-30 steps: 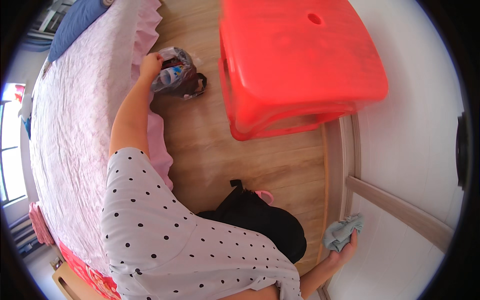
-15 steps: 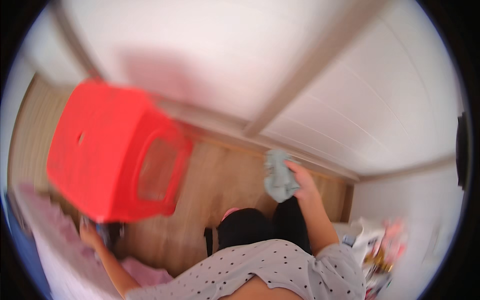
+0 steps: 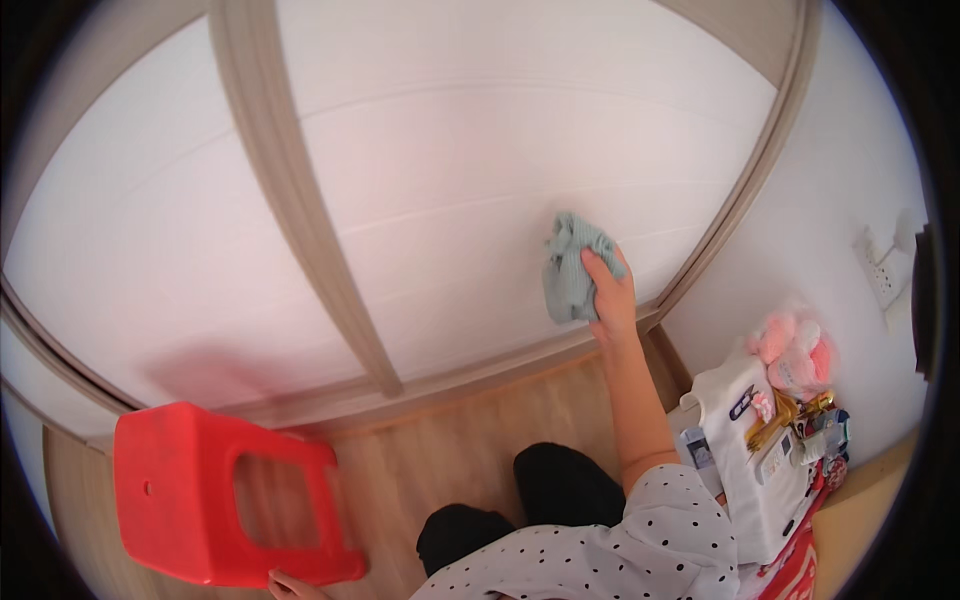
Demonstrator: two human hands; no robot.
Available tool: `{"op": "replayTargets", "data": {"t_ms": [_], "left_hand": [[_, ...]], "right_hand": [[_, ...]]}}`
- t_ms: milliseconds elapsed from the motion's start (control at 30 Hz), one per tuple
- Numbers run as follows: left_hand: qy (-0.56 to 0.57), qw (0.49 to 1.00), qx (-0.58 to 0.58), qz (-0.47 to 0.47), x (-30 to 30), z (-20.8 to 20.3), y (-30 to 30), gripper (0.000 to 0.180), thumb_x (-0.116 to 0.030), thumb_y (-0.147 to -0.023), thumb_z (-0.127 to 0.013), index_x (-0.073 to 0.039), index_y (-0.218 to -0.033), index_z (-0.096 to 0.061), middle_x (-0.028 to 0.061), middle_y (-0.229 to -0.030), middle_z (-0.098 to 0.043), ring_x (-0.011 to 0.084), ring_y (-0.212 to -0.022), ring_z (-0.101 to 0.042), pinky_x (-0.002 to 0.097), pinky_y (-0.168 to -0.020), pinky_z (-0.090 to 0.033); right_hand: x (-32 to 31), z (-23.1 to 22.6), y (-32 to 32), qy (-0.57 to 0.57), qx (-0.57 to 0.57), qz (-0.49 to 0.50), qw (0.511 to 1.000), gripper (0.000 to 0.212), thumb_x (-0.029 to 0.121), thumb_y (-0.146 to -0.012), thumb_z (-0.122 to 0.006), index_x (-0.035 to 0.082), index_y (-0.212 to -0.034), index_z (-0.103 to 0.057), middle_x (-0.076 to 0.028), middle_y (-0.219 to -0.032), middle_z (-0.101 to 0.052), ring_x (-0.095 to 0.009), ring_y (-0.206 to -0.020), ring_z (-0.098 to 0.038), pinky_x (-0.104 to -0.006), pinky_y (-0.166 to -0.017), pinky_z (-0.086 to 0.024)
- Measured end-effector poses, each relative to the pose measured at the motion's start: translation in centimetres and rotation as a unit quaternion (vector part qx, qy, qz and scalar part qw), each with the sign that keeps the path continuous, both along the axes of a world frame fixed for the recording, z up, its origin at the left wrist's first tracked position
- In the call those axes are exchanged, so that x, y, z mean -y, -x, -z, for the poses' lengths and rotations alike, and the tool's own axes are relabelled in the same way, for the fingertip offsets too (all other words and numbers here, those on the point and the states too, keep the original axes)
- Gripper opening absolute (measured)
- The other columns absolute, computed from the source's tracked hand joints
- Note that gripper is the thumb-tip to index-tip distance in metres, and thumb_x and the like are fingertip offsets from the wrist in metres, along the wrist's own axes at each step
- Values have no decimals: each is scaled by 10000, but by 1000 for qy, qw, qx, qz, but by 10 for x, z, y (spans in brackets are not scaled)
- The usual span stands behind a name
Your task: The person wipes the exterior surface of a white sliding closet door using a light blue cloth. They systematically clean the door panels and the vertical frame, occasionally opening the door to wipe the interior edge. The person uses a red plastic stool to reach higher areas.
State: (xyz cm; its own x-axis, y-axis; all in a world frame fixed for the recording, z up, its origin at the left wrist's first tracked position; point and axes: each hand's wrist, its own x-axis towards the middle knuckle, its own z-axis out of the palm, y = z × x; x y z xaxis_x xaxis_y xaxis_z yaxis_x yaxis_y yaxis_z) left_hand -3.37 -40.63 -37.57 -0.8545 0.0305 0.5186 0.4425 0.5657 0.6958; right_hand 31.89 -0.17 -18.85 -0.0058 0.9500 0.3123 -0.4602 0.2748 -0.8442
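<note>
My right hand (image 3: 612, 292) is closed around a crumpled grey-green cloth (image 3: 572, 268). The arm reaches forward, with the cloth held up at a white panel (image 3: 450, 180) of a sliding door; whether it presses on the surface is hard to tell. At the bottom edge, part of my left hand (image 3: 290, 585) shows beside the lower edge of a red plastic stool (image 3: 180, 500). Its visible fingers look stretched out, with the rest cut off by the frame. The stool has a small hole in its seat and a large opening in its side.
Brown frame strips (image 3: 290, 180) divide the door panels. Wooden flooring (image 3: 430, 440) runs below them. On the right, a low surface carries a white cloth (image 3: 735, 440), pink fluffy things (image 3: 792, 350) and several small items. A power strip (image 3: 880, 268) hangs on the right wall.
The view has swung to the right and up. My right hand has carried the cloth forward from above the floor to the door panel. The stool and left hand now appear lower.
</note>
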Motion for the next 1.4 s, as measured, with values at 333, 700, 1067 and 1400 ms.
{"op": "replayTargets", "data": {"t_ms": [333, 700, 1067, 1400], "left_hand": [[-29, 999, 46, -7, -48, -50, -9, 290, -177, -846, -573, 61, -1011, -573, 213, -974, -599, 314, -863, -575, 362, -761, -483], [-126, 789, 172, 577, -218, -143, -109, 119, 53, -821, -528, 21, -927, -570, 80, -850, -596, 145, -793, -585, 234, -717, -456], [-237, 545, 283, 753, -320, -227, -212, 617, -29, -782, -631, -11, -1310, -312, 132, -1284, -378, 218, -1182, -403, 365, -928, -411], [-199, 436, 440, 760, -325, -213, -192, 513, 26, -813, -542, -29, -1291, -365, 67, -1162, -504, 160, -1079, -477, 312, -884, -412]], "right_hand": [[-71, -80, -51, -156, -27, 177, 971, 317, 135, -868, -552, 6, -1149, -482, -58, -1043, -550, -123, -943, -512, -257, -819, -423], [-30, -79, -38, -162, 158, 66, 972, 235, 130, -853, -581, 8, -1047, -531, -39, -924, -580, -97, -852, -527, -242, -741, -442], [19, -62, -1, -180, 310, -91, 929, 213, 78, -791, -624, 22, -988, -566, -71, -919, -561, -149, -867, -536, -273, -739, -443], [27, -37, 0, -155, 325, -223, 906, 290, 96, -788, -626, 79, -1069, -553, -81, -1109, -506, -209, -994, -502, -332, -851, -408]]}}
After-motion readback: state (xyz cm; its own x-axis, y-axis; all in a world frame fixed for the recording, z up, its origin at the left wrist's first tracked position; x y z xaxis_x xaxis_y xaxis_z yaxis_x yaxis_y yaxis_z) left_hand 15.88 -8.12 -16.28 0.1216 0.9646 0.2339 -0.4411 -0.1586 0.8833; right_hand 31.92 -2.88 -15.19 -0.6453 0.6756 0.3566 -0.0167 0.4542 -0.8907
